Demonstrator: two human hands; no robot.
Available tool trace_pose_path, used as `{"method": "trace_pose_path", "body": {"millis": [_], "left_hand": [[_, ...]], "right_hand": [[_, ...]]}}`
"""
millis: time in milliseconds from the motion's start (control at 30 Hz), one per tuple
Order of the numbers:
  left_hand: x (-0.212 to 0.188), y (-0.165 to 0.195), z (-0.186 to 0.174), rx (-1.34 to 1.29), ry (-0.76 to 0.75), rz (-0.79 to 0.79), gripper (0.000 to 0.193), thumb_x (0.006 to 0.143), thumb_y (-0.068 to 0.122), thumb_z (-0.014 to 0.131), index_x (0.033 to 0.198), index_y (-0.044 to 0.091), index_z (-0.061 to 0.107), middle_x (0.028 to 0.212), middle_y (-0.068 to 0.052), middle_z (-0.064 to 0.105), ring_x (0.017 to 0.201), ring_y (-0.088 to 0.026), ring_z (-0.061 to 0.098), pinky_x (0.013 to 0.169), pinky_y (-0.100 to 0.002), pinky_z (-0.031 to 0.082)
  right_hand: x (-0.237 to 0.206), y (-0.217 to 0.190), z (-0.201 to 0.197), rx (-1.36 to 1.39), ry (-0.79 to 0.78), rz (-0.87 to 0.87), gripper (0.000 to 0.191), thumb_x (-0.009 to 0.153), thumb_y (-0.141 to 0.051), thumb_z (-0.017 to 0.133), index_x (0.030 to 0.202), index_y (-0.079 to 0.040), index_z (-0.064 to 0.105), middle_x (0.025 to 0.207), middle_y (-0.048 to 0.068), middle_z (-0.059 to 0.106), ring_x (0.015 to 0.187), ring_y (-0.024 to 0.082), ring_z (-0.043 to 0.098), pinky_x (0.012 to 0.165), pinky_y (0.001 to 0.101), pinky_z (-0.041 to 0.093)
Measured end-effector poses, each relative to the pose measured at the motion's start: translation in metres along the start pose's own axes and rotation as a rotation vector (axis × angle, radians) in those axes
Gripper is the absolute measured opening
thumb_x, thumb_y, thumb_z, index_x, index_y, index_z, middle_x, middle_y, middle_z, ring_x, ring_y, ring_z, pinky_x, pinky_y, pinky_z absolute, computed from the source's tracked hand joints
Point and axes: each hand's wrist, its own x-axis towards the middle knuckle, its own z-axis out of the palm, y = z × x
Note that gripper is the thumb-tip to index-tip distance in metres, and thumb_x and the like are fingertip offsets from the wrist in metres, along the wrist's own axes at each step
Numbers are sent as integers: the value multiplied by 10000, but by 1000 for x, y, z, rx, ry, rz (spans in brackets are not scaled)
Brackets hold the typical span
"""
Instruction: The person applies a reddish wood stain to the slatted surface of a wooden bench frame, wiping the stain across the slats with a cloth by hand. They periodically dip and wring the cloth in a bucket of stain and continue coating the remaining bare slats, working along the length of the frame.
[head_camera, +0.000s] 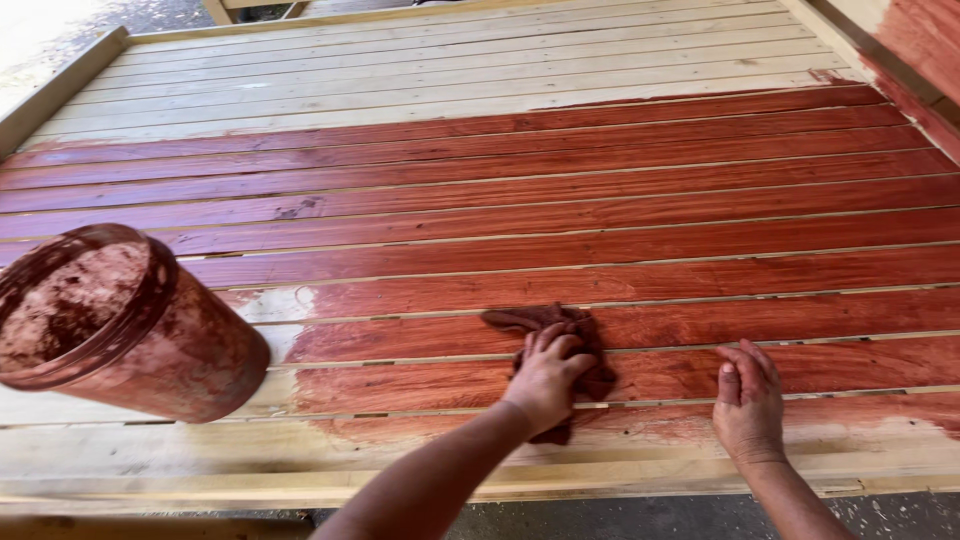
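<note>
The left hand (548, 375) presses down on a dark red rag (560, 345). Its fingers (560, 350) are curled over the rag and hold it against the boards. Part of the rag sticks out past the fingertips, and a bit of it shows under the wrist too.

The right hand (748, 405) lies flat on the wood, well off to the side of the rag. Its fingers (755, 365) are straight and close together, and they hold nothing.

Both hands rest on a big deck of wooden boards (500, 200). The boards under the fingers and beyond the fingertips are wet and red-brown. Far past the fingertips the boards are pale and bare. The board nearest the wrists is mostly pale too, with red smears on it.

Away from the left hand, on the far side from the right hand, is a round bucket (120, 325). It is tipped over a bit and smeared all over with red-brown stain.
</note>
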Motion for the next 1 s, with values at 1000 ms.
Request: {"method": "trace_pose_path", "body": {"millis": [1000], "left_hand": [[-76,-236,-144,249,423,-1040,484,807,51,661,1283,133,644,1461,-95,525,1485,-316,331,1246,-562,165]], "right_hand": [[-9,54,12,-142,77,-30,292,1177,-289,455,1183,-99,677,1337,142,637,1343,302,519,1203,443,434]]}}
